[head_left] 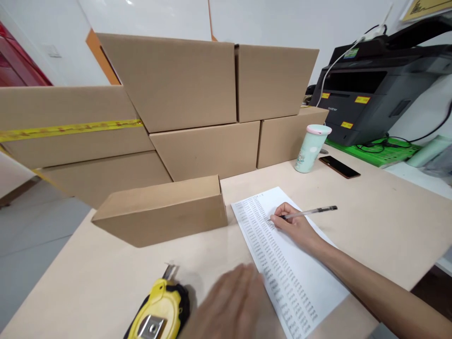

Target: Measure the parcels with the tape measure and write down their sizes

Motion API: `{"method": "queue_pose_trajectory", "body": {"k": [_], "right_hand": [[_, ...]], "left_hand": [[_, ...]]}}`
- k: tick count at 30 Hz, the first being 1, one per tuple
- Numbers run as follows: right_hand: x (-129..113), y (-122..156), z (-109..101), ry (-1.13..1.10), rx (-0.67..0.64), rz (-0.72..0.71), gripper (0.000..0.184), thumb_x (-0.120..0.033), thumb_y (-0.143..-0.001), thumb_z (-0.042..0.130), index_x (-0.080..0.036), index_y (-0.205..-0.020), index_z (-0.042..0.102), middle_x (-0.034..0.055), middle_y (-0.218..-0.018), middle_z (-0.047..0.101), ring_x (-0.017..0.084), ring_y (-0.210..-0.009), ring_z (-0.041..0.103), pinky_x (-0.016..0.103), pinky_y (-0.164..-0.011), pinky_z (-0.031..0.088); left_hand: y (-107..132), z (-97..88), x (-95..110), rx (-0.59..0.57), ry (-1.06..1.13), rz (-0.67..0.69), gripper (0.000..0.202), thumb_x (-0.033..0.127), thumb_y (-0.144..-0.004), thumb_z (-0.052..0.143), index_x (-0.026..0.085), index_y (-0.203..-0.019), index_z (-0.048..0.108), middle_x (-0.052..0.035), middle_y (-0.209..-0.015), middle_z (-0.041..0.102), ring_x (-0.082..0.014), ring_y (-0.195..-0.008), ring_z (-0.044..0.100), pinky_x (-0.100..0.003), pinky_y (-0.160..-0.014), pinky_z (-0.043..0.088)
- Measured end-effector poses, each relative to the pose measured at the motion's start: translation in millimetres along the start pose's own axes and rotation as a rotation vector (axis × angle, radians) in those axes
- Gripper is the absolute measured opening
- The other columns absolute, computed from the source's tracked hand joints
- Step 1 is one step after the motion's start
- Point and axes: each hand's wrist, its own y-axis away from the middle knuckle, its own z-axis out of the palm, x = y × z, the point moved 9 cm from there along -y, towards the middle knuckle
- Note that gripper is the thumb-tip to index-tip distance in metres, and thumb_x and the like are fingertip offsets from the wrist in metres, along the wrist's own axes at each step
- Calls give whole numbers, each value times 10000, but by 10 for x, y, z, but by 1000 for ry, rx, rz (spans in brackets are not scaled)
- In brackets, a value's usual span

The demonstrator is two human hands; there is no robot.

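Note:
My right hand (293, 223) is closed around a clear gel pen (314, 211) with a dark end. Its tip touches, or is just above, a printed sheet of paper (303, 287) covered in columns of small text. My left hand (229, 303) is smeared by motion at the lower middle, by the sheet's left edge. Its fingers look stretched out, with nothing visible in them. Just left of it lies a yellow and black tape measure (160, 308), a short bit of blade sticking out. A low brown cardboard box (165, 214) lies on the table beyond these.
Several larger cardboard boxes (205, 150) are stacked at the back, one with yellow tape (70, 131). To the right stand a mint tumbler (310, 150), a phone (339, 166) and a dark printer (370, 94) on a green base (388, 153). The table's left edge drops to the floor.

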Motion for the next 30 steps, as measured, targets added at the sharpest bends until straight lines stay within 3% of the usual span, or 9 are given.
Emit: {"method": "queue_pose_trajectory", "body": {"k": [2,5,8,11,16,20,30], "right_hand": [[58,-2,4,-37,-6,12,292,-436,-760,664,-216,-719,476,-40,-597,540,117,-537,481,255,-523,367],[131,-11,-24,-22,19,28,337,-431,-759,665,-227,-657,417,-69,-490,472,102,-443,416,249,-462,319],[102,-27,-77,78,80,-31,336,-375,-771,653,-217,-605,408,-75,-513,405,89,-466,367,242,-470,292],[92,-39,-40,68,53,-54,262,-348,-774,638,-213,-655,449,-60,-593,438,96,-517,388,240,-494,311],[135,-23,-32,74,56,-14,303,-323,-748,632,-222,-601,388,-73,-534,365,95,-494,336,238,-465,273],[98,-8,-42,192,64,-30,297,-249,-726,582,-226,-563,334,-74,-522,317,97,-497,290,242,-463,246],[81,8,-37,223,59,-26,294,-257,-729,561,-235,-571,315,-72,-533,306,111,-513,296,253,-479,252]], "left_hand": [[-388,128,319,-287,52,93,551,169,-856,422,123,-1400,356,-137,-1400,444,-277,-1182,534,-370,-939,472],[-749,293,475,-566,155,-8,713,328,-848,512,40,-1433,224,-206,-1481,256,-327,-1124,548,-430,-935,468],[-939,352,400,-521,206,-187,774,373,-841,513,65,-1453,152,-160,-1526,142,-301,-1041,566,-405,-855,505],[-979,438,329,-466,231,-239,818,412,-800,551,75,-1451,189,-133,-1538,126,-303,-1025,558,-395,-789,520],[-981,523,284,-455,213,-177,874,502,-744,586,101,-1441,245,-150,-1534,144,-329,-1019,582,-458,-834,496],[-976,500,285,-461,186,-142,869,534,-763,569,88,-1437,250,-171,-1525,141,-317,-993,601,-445,-834,494],[-959,429,297,-496,171,-135,833,515,-806,543,71,-1440,235,-181,-1521,113,-317,-1002,594,-431,-864,471]]}}
